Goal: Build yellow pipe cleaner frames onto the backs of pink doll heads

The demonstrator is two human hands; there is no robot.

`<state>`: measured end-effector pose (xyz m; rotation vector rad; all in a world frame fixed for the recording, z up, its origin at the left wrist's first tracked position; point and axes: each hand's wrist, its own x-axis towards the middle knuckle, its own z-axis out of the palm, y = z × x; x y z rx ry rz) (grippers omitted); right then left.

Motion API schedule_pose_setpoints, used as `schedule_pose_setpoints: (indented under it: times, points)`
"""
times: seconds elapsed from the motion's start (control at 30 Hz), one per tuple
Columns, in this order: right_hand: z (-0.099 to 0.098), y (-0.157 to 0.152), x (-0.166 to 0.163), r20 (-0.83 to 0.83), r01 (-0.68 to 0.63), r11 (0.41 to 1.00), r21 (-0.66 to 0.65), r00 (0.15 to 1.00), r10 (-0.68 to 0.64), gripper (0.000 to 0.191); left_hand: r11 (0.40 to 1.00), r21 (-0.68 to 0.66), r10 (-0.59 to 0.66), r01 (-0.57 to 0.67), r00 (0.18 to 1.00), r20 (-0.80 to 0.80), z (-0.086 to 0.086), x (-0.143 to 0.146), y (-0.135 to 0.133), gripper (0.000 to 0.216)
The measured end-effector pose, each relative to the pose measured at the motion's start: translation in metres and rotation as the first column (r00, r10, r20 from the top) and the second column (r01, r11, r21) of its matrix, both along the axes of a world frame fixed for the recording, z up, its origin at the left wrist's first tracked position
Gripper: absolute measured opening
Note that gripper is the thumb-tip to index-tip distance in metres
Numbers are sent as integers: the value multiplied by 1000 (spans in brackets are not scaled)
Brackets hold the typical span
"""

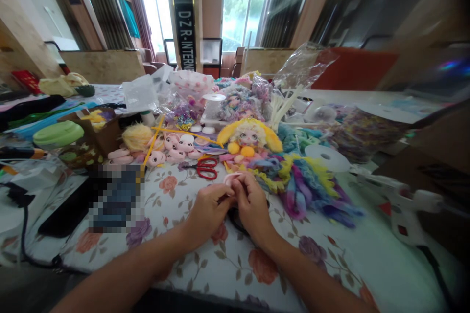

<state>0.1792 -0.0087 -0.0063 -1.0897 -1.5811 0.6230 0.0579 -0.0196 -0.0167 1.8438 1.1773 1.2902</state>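
My left hand (207, 212) and my right hand (253, 205) meet over the flowered tablecloth (227, 259), both pinched on a small pale pink piece (232, 178) held between the fingertips. Just beyond them lie red-handled scissors (206, 167) and a heap of curly multicoloured yarn hair (304, 186). A doll with yellow hair (247, 137) sits behind that. Several pink doll heads (176, 146) lie to the left of the scissors.
A white glue gun (400, 205) lies at the right, its cord trailing off the table. A white spool (326, 156), clear plastic bags (304, 66), a green roll (58, 133) and a dark phone-like slab (66, 215) crowd the table. A black cable (24, 234) hangs at left.
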Motion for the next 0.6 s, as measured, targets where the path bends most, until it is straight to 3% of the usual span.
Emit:
schedule_pose_setpoints:
  times: [0.2,0.37,0.47,0.6]
  points:
    - [1,0,0,-56,-17,999,-31,998,16,20,999,31,-9,10,1000,-28,4,0,-1,15]
    - [2,3,5,-263,-170,956,-239,959,105,22,994,96,-41,55,990,-134,5,-6,3,15]
    - [2,6,8,-338,-231,917,-325,934,116,29,968,250,69,-2,963,-260,4,-11,7,14]
    - [4,7,11,-286,-224,936,-270,947,145,27,863,496,258,-93,926,-276,8,-17,10,7]
